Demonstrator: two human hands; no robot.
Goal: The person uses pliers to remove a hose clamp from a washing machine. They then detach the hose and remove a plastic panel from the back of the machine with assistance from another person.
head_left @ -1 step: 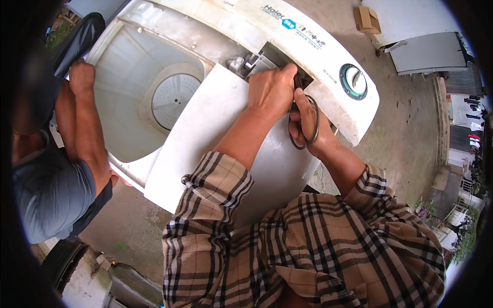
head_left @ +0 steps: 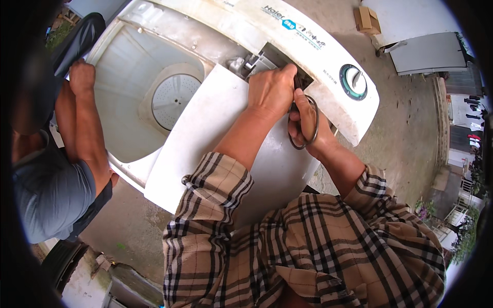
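Note:
At an opening (head_left: 308,80) in the white control panel of a washing machine (head_left: 340,118), my left hand (head_left: 269,90) is closed, with its fingertips hidden and what they grip unclear. Just right of and below it, my right hand (head_left: 310,126) grips dark scissors (head_left: 316,120) by their looped handles, thumb uppermost; their blades are mostly hidden at the opening. A pale plastic part (head_left: 257,63) shows in that opening, beside my left hand. A loose-looking white panel or lid (head_left: 205,118) lies beneath my forearms.
The open tub (head_left: 128,92) is at left. A co-worker in grey (head_left: 56,190) grips the machine's left side, one hand (head_left: 81,77) high. A green-ringed knob (head_left: 353,82) is on the panel. A cardboard box (head_left: 365,20) and laundry (head_left: 473,126) are at right.

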